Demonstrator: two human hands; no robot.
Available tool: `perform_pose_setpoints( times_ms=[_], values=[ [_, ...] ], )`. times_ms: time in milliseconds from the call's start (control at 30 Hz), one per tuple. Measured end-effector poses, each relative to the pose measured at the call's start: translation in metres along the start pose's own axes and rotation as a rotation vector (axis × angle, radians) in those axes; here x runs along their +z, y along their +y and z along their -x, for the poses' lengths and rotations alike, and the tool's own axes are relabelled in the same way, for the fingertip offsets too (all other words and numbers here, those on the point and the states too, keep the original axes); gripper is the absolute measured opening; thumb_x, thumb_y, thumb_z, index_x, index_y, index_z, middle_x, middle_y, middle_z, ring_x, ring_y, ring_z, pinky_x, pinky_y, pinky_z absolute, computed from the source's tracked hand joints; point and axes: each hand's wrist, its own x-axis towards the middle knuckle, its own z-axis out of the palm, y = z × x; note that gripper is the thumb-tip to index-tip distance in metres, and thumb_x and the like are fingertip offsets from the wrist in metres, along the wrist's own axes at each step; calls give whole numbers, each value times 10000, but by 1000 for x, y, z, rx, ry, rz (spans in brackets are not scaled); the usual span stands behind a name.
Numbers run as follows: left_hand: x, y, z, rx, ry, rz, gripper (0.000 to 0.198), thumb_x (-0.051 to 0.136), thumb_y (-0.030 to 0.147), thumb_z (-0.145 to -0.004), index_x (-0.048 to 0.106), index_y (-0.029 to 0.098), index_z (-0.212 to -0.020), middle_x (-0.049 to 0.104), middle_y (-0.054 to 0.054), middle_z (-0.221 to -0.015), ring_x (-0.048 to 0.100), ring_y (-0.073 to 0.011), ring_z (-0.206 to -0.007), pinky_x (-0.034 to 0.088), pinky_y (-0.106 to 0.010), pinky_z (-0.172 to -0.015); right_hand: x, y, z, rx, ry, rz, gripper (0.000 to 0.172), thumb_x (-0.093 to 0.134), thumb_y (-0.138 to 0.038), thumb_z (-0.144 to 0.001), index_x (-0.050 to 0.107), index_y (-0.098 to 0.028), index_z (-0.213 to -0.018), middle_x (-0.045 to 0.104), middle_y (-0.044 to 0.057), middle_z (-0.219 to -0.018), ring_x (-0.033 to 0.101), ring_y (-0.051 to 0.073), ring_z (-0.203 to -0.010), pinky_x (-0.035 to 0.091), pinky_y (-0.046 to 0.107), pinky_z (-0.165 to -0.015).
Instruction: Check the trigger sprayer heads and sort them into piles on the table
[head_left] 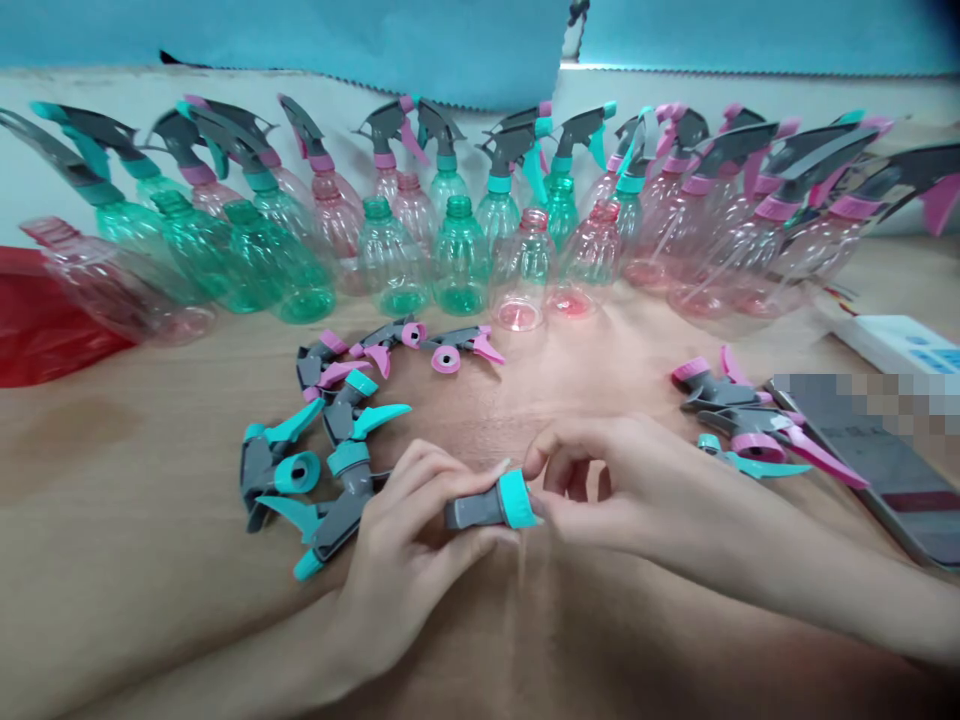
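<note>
A grey spray trigger head (480, 511) with a teal collar lies sideways in front of me, gripped by the fingers and thumb of my left hand (409, 555). The collar's mouth faces right. At that mouth, my right hand (611, 480) has its thumb and fingers closed in a pinch; what they hold, if anything, is too small to make out. Close by my left hand are loose teal-and-grey trigger heads (352, 490). Behind them lie several pink-and-grey trigger heads (465, 345).
Open bottles (460, 265), green and pink, line the back, with capped spray bottles (499, 205) behind. More trigger heads (739, 415) lie right, beside a phone (862, 450) and a white box (907, 340). A red bag (52, 330) is at left.
</note>
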Motion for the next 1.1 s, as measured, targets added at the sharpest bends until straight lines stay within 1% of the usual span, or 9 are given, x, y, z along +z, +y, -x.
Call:
perform_pose_setpoints(
  times_ms=[133, 233, 300, 567, 700, 800, 900, 1000, 1100],
  values=[
    [-1, -1, 2, 52, -2, -125, 268, 660, 270, -840, 621, 251, -1105, 613, -20, -837, 514, -175, -778, 418, -313, -688, 7, 2, 5, -87, 57, 160, 154, 532, -260, -799, 639, -209, -701, 586, -33, -606, 469, 92, -524, 316, 220, -470],
    [-1, -2, 2, 110, 13, -236, 268, 683, 260, -820, 617, 262, -1079, 631, -13, -815, 522, -185, -756, 384, -331, -682, 13, 3, 9, -141, 160, 312, 277, 500, -214, -788, 478, -186, -514, 382, -46, -464, 289, 79, -447, 200, 252, -425],
    [-2, -4, 2, 144, 28, -284, 270, 697, 254, -802, 614, 273, -1058, 639, -5, -792, 528, -187, -734, 367, -336, -672, 16, 3, 10, -172, 221, 381, 302, 491, -191, -773, 398, -185, -486, 306, -47, -464, 225, 85, -456, 179, 261, -433],
    [-4, -2, 2, 174, 27, -351, 283, 681, 159, -767, 600, 266, -1016, 626, -3, -780, 526, -199, -729, 331, -349, -678, 28, 9, 14, -264, 386, 543, 194, 481, -175, -745, 498, -198, -553, 423, -18, -493, 219, 103, -476, 177, 286, -469],
    [-4, 0, 0, 177, -15, -361, 282, 653, 214, -829, 581, 241, -1100, 619, -2, -782, 516, -186, -747, 327, -332, -684, 25, 8, 13, -302, 465, 604, 229, 509, -168, -712, 437, -195, -497, 358, -34, -459, 208, 97, -467, 165, 277, -455],
    [-3, -1, 0, 114, -30, -344, 342, 597, 253, -882, 536, 242, -1218, 633, -17, -847, 527, -192, -806, 350, -329, -722, 17, 5, 10, -237, 383, 527, 255, 518, -154, -691, 384, -194, -478, 286, -47, -468, 206, 88, -464, 172, 259, -439],
    [-3, -4, 1, 60, -39, -316, 415, 578, 208, -892, 489, 255, -1295, 630, -30, -906, 534, -196, -850, 372, -334, -756, 1, 4, 6, -152, 236, 381, 274, 532, -235, -767, 462, -187, -506, 301, -49, -497, 234, 82, -470, 183, 241, -423],
    [-3, -3, -1, 39, -29, -227, 384, 623, 187, -859, 546, 260, -1228, 639, -22, -918, 547, -185, -843, 389, -325, -758, -19, 5, 3, -106, -3, 188, 247, 536, -364, -839, 658, -208, -693, 329, -60, -473, 280, 83, -444, 187, 236, -401],
    [-4, -1, -3, 32, 0, -106, 322, 640, 167, -834, 581, 251, -1139, 638, -5, -881, 560, -167, -813, 416, -310, -741, -34, 6, 0, -89, -227, -17, 254, 513, -407, -875, 710, -250, -907, 477, -47, -534, 403, 84, -462, 244, 217, -402]
  ],
)
